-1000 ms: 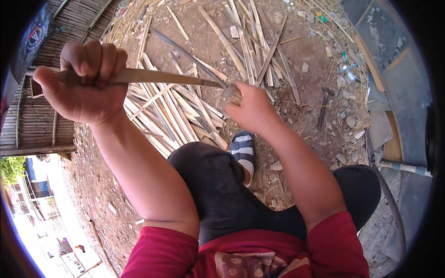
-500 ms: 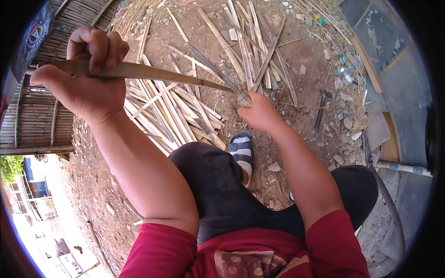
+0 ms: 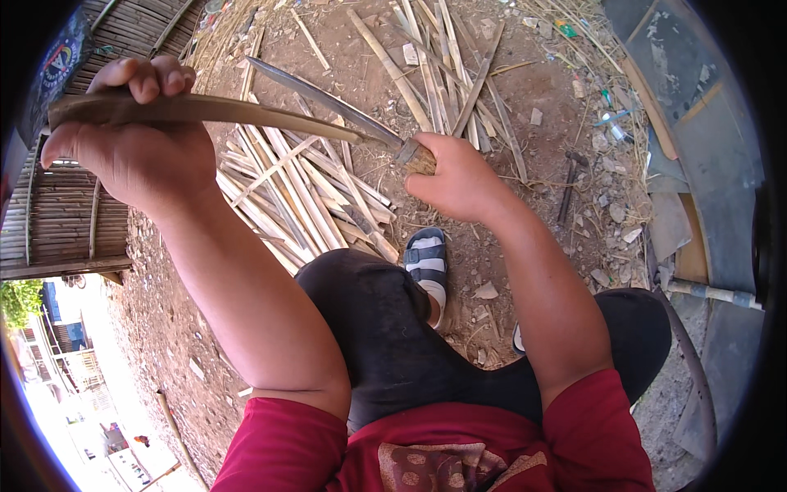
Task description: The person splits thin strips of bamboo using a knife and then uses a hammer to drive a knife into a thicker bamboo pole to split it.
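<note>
1. Ground: From my remote post I record bare earth [image 3: 168, 320], littered with chips and stones. Footing looks uneven; a shift of stance could, in my judgement, pull the work off line.
2. Loose stock: Split bamboo strips [image 3: 283, 193] lie crossed in a heap ahead of the knees, below the raised work.
3. Work piece: One curved bamboo strip [image 3: 262, 117] is held aloft, spanning from the left palm to the blade's base near the right hand. I rate splinters a hazard, should the strip slide through the bare palm.
4. Tool: A long knife [image 3: 328, 100] points up and leftward, crossing the strip's far end close to the handle. I cannot tell whether the edge bites. A sudden split or slip could let the blade jump, caused by uneven pressure.
5. Hammer [image 3: 567, 193]: on the ground to the right, well apart from the work.
6. Sandalled foot [image 3: 426, 258]: beneath the right hand. I judge a dropped knife could strike it if the grip failed.
7. Left hand [image 3: 147, 156]: fingers curled over the strip, thumb below.
8. Right hand [image 3: 459, 176]: closed firmly round the knife's handle.
</note>
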Motion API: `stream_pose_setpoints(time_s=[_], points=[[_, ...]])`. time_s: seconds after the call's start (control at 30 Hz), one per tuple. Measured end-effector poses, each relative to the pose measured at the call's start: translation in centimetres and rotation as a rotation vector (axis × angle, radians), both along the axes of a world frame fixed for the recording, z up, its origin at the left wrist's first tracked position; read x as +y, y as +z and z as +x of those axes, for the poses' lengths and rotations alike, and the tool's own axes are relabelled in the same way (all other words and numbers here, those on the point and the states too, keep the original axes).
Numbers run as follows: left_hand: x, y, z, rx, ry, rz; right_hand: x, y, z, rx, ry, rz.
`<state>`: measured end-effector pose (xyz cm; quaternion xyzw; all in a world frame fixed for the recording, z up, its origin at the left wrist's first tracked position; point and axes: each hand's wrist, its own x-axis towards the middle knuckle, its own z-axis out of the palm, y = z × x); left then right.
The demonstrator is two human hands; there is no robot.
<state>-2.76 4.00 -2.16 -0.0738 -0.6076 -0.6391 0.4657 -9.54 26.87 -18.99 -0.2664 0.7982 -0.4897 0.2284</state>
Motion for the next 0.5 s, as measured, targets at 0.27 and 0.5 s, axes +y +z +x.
stream_pose_setpoints(time_s=[0.27, 0.5], points=[[-0.8, 0.0, -0.1, -0.033, -0.408, 0.076, -1.1, -0.2, 1.1, 0.095, -0.072, -0.108], [0.2, -0.3, -0.5, -0.029, -0.036, 0.057, -3.1, -3.8, 4.9, 0.045, -0.191, -0.028]])
